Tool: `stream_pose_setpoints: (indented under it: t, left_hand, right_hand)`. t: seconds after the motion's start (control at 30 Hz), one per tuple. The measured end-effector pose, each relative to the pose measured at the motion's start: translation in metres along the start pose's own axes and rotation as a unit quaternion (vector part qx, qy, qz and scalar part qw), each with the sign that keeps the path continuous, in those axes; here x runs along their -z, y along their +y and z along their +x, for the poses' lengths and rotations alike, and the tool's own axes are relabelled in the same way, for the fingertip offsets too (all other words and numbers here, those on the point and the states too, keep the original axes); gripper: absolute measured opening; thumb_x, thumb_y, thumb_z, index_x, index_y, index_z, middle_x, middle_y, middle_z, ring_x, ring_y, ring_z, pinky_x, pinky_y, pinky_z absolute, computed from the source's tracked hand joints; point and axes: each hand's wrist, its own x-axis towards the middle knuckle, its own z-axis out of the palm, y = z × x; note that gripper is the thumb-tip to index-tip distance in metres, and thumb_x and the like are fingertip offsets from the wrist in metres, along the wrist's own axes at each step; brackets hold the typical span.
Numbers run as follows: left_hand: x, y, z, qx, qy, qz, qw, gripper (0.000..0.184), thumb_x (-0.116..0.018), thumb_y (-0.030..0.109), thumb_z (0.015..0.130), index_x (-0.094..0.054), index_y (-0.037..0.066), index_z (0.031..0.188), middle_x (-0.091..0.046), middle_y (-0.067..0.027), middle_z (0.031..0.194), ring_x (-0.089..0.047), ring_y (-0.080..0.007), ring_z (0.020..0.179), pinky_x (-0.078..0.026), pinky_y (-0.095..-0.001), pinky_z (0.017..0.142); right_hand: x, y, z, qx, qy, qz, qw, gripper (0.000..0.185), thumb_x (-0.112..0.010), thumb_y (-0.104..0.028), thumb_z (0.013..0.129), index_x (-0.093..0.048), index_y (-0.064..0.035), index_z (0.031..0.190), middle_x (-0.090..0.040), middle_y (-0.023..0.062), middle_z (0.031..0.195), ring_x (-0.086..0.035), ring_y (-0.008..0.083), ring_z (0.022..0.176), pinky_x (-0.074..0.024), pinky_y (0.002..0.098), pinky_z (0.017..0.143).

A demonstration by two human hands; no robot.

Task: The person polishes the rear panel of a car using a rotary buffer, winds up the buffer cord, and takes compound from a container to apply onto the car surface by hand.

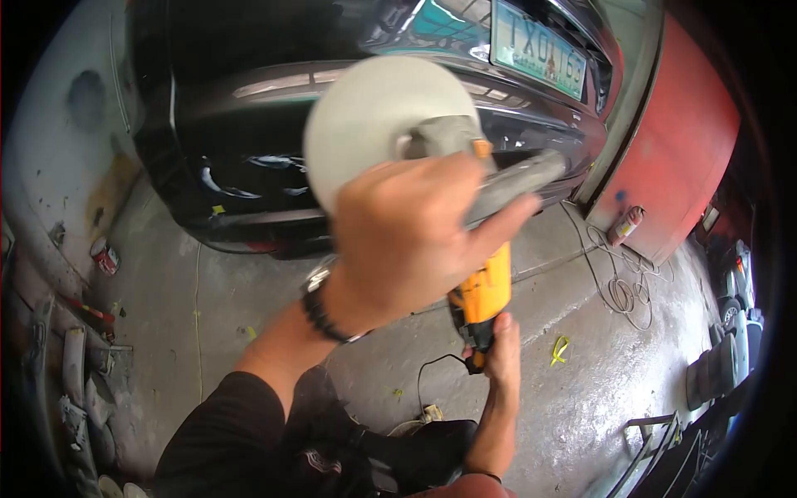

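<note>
The left hand [407,236] is curled round a stubby grey bar [533,172], the right hand [504,347] grips the yellow-and-black power tool [487,286], and its round white pad [361,112], before the shiny black car bumper [241,195] (maybe touching), could scratch if tipped.

The grey floor [564,415] bears a coiled cable [628,292] and yellow strip [559,350].
</note>
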Motion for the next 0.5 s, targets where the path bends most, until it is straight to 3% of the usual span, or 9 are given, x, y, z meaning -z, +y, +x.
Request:
stream_pose_setpoints:
  t: [0.07,0.13,0.2,0.33,0.37,0.5]
  left_hand:
    - [0.048,-0.008,-0.011,0.019,0.019,-0.012,1.0,0.028,-0.088,0.02,0.072,-0.068,0.002,0.08,-0.065,-0.0073,0.063,-0.061,-0.0167,0.051,-0.045,-0.0287,0.048]
    - [0.093,-0.011,-0.022,0.085,0.035,0.064,0.994,0.027,-0.088,0.022,0.073,-0.069,0.004,0.077,-0.064,-0.0075,0.062,-0.061,-0.0195,0.05,-0.046,-0.0302,0.049]
    - [0.132,-0.026,-0.035,0.075,0.073,0.147,0.984,0.027,-0.086,0.021,0.075,-0.067,0.001,0.078,-0.064,-0.006,0.064,-0.058,-0.0149,0.053,-0.045,-0.0275,0.052]
    - [0.182,-0.047,-0.057,0.178,0.177,0.16,0.955,0.028,-0.084,0.017,0.077,-0.065,-0.002,0.079,-0.058,-0.0019,0.065,-0.049,-0.0102,0.06,-0.041,-0.0237,0.058]
    - [0.187,-0.05,-0.06,0.199,0.207,0.148,0.946,0.028,-0.084,0.017,0.077,-0.064,-0.002,0.079,-0.056,-0.0014,0.065,-0.048,-0.01,0.06,-0.041,-0.0232,0.059]
    - [0.183,-0.046,-0.058,0.172,0.184,0.172,0.953,0.027,-0.084,0.016,0.077,-0.064,-0.002,0.08,-0.056,-0.001,0.064,-0.048,-0.0102,0.06,-0.04,-0.0227,0.059]
  right_hand:
    - [-0.032,-0.007,-0.011,0.006,-0.039,-0.029,0.999,0.088,-0.049,-0.079,0.086,-0.065,0.007,0.094,-0.066,0.0109,0.072,-0.061,0.0167,0.05,-0.0504,0.0286,0.046]
    - [-0.068,-0.009,-0.014,0.006,-0.068,-0.041,0.997,0.087,-0.056,-0.079,0.082,-0.066,0.0065,0.095,-0.067,0.0095,0.074,-0.063,0.0159,0.056,-0.0512,0.0283,0.049]
    - [-0.105,-0.034,-0.017,0.011,-0.105,-0.018,0.994,0.082,-0.068,-0.072,0.079,-0.066,0.007,0.098,-0.065,0.0053,0.077,-0.061,0.0112,0.067,-0.05,0.0279,0.057]
    - [-0.156,-0.055,-0.007,0.051,-0.172,-0.083,0.98,0.061,-0.07,-0.055,0.084,-0.067,0.0047,0.094,-0.065,0.0079,0.072,-0.06,0.0148,0.069,-0.0493,0.0355,0.064]
    - [-0.161,-0.058,-0.007,0.05,-0.184,-0.081,0.978,0.062,-0.07,-0.057,0.084,-0.067,0.0049,0.095,-0.065,0.0085,0.071,-0.06,0.0153,0.068,-0.0491,0.0359,0.064]
    - [-0.161,-0.059,-0.008,0.036,-0.193,-0.056,0.979,0.066,-0.07,-0.059,0.083,-0.067,0.0051,0.096,-0.064,0.0094,0.069,-0.059,0.0161,0.065,-0.0486,0.0361,0.062]
